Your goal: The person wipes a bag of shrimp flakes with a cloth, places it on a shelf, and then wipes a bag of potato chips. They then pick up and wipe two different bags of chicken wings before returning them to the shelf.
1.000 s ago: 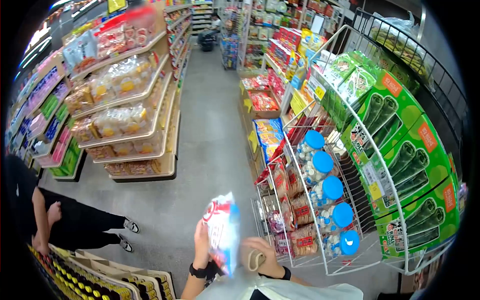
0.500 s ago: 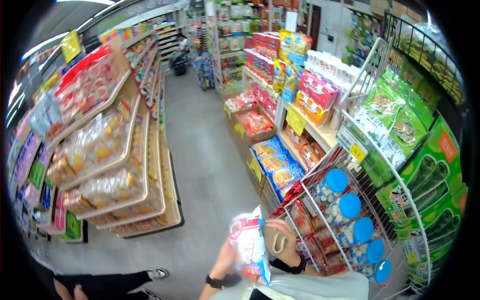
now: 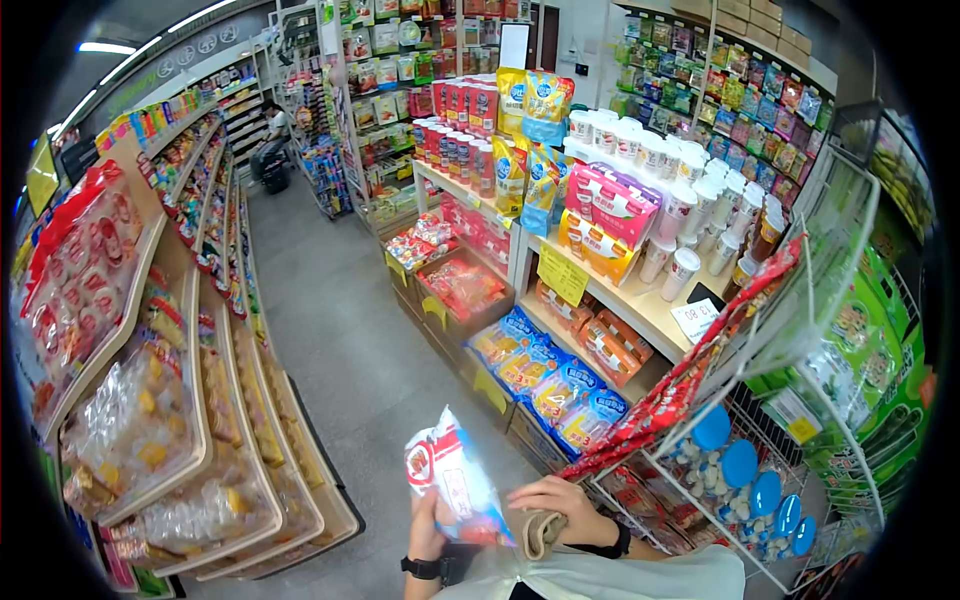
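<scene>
My left hand point(image 3: 426, 528) grips the lower left side of a white, red and blue snack bag point(image 3: 462, 482), which I hold upright in front of my body. A dark band circles that wrist. Just right of the bag, my right hand point(image 3: 565, 505) is closed over a beige rolled fabric piece point(image 3: 538, 535), perhaps a folded cloth bag. Its fingertips come close to the snack bag's right edge; I cannot tell whether they touch. Part of the fabric is hidden under the fingers.
A wire rack with blue-lidded jars point(image 3: 740, 462) stands close on my right. Beyond it are a shelf with white-capped cups point(image 3: 680, 270) and blue snack packs point(image 3: 545, 385). Tiered shelves of bagged bread point(image 3: 140, 430) line the left. A grey aisle floor point(image 3: 340, 330) runs between; a person point(image 3: 272, 135) is far off.
My view has turned to the right and shows more of the cup shelf. The snack bag has tilted leftward at its top. Both hands keep their hold.
</scene>
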`<state>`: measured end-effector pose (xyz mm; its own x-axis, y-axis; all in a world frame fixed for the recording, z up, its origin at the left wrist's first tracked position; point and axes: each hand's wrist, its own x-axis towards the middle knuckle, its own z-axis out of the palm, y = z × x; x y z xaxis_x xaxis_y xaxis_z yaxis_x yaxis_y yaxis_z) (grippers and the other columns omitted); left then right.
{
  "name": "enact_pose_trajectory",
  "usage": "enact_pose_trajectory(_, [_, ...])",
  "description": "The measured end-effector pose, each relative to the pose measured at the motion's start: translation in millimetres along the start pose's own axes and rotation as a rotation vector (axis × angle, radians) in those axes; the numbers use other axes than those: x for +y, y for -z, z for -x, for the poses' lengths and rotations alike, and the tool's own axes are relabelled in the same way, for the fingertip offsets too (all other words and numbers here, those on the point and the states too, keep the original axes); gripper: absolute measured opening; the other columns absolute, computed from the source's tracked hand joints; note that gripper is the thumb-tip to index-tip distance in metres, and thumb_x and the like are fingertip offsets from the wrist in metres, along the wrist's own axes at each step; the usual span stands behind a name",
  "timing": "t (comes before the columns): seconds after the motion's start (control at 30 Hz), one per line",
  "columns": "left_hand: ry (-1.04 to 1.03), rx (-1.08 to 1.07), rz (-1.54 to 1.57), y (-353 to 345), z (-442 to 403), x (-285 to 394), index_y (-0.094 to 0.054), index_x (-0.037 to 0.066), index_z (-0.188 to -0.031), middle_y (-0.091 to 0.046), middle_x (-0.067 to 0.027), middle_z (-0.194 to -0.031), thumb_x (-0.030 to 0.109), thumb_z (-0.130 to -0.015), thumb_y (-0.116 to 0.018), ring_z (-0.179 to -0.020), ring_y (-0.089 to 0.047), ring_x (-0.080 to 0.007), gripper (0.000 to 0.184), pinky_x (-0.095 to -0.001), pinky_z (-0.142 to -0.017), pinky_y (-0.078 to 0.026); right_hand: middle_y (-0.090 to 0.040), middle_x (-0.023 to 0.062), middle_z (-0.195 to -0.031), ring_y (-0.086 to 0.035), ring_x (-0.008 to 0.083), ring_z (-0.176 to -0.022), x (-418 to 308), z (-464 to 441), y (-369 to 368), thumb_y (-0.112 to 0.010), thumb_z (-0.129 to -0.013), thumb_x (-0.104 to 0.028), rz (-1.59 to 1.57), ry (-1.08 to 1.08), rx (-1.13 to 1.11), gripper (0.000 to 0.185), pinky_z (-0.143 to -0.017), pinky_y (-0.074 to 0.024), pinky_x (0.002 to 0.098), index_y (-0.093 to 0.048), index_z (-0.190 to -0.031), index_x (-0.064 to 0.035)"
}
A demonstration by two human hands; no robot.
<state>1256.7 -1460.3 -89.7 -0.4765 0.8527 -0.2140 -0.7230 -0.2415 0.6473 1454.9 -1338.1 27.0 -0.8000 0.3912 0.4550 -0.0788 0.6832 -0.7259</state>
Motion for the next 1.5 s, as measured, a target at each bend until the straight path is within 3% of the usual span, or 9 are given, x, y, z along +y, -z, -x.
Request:
enact_pose_trajectory(0.1, [-0.007,0.022,0.001,-1.9,-50.0,52.3,-0.034,0.002,-0.127,-0.051,-0.0118,-0.118,0.013,-0.085,-0.055,-0.105,-0.052,-0.0208,0.049,-0.0334,-0.089,-0.043,-0.061,0.0096,-0.103,-0.058,0.0259,-0.086,8.4,-49.7,-16.8,-0.069,-0.065,-0.012,0.085,-0.020,0.059,0.032,-0.073,-0.0450,0.0327,-0.063,-0.096,-0.0057])
enact_pose_trajectory(0.17, [-0.110,-0.068,-0.328,2.5,-78.5,79.2,-0.034,0.001,-0.126,-0.052,-0.0115,-0.114,0.005,-0.077,-0.064,-0.102,-0.053,-0.0197,0.057,-0.0318,-0.086,-0.045,-0.062,0.0101,-0.101,-0.059,0.0262,-0.086,17.1,-97.4,-29.2,-0.071,-0.062,-0.012,0.160,-0.020,0.226,0.035,-0.071,-0.0447,0.0328,-0.063,-0.095,-0.0061])
enact_pose_trajectory(0.33, [-0.133,-0.081,-0.386,11.5,-147.6,162.8,-0.037,0.001,-0.118,-0.054,-0.0114,-0.107,-0.001,-0.071,-0.067,-0.093,-0.057,-0.0183,0.056,-0.0307,-0.079,-0.049,-0.060,0.0103,-0.103,-0.056,0.0285,-0.084,34.3,-233.9,-68.1,-0.071,-0.058,-0.015,0.358,0.049,0.451,0.042,-0.071,-0.0451,0.0352,-0.062,-0.098,-0.0066])
enact_pose_trajectory(0.5, [-0.346,0.123,-0.417,33.7,-199.2,244.8,-0.036,0.000,-0.113,-0.055,-0.0135,-0.103,-0.003,-0.066,-0.069,-0.091,-0.058,-0.0195,0.057,-0.0299,-0.076,-0.050,-0.060,0.0091,-0.104,-0.057,0.0282,-0.088,70.0,-314.6,-118.4,-0.071,-0.060,-0.019,0.251,0.099,0.186,0.043,-0.073,-0.0452,0.0349,-0.062,-0.100,-0.0090])
enact_pose_trajectory(0.73, [-0.416,0.285,-0.462,79.9,-266.5,300.2,-0.037,-0.001,-0.110,-0.055,-0.0141,-0.102,-0.003,-0.066,-0.070,-0.091,-0.058,-0.0190,0.056,-0.0294,-0.076,-0.050,-0.062,0.0064,-0.101,-0.058,0.0249,-0.083,128.6,-385.8,-160.0,-0.070,-0.063,-0.020,0.020,-0.027,-0.139,0.040,-0.072,-0.0465,0.0319,-0.063,-0.101,-0.0112])
enact_pose_trajectory(0.8, [-0.318,0.265,-0.408,81.1,-292.0,309.8,-0.037,-0.001,-0.110,-0.055,-0.0137,-0.101,-0.001,-0.066,-0.072,-0.091,-0.058,-0.0188,0.056,-0.0294,-0.076,-0.050,-0.063,0.0065,-0.098,-0.058,0.0249,-0.080,144.1,-417.5,-165.1,-0.071,-0.062,-0.018,0.042,-0.044,-0.144,0.039,-0.071,-0.0466,0.0315,-0.063,-0.099,-0.0103])
enact_pose_trajectory(1.03, [-0.307,0.239,-0.609,101.9,-403.8,347.6,-0.038,-0.001,-0.107,-0.057,-0.0139,-0.101,0.009,-0.065,-0.077,-0.091,-0.058,-0.0172,0.058,-0.0310,-0.077,-0.049,-0.058,0.0157,-0.101,-0.058,0.0287,-0.088,228.6,-555.1,-198.3,-0.070,-0.058,-0.007,0.141,-0.055,0.400,0.040,-0.076,-0.0448,0.0331,-0.060,-0.096,-0.0024])
enact_pose_trajectory(1.27, [-0.551,0.292,-0.572,110.9,-537.5,469.7,-0.031,0.000,-0.113,-0.052,-0.0133,-0.105,-0.001,-0.061,-0.077,-0.095,-0.056,-0.0196,0.070,-0.0298,-0.079,-0.049,-0.062,0.0090,-0.100,-0.058,0.0282,-0.085,278.1,-699.8,-217.1,-0.070,-0.059,-0.013,-0.016,0.106,-0.002,0.041,-0.074,-0.0468,0.0357,-0.062,-0.099,-0.0070])
enact_pose_trajectory(1.5, [-0.554,0.323,-0.668,122.7,-640.7,502.9,-0.036,-0.002,-0.108,-0.058,-0.0142,-0.099,0.007,-0.061,-0.079,-0.090,-0.058,-0.0172,0.064,-0.0297,-0.076,-0.048,-0.062,0.0077,-0.097,-0.059,0.0252,-0.080,321.8,-804.3,-225.6,-0.070,-0.059,-0.013,0.177,0.087,0.089,0.038,-0.071,-0.0474,0.0321,-0.063,-0.096,-0.0074])
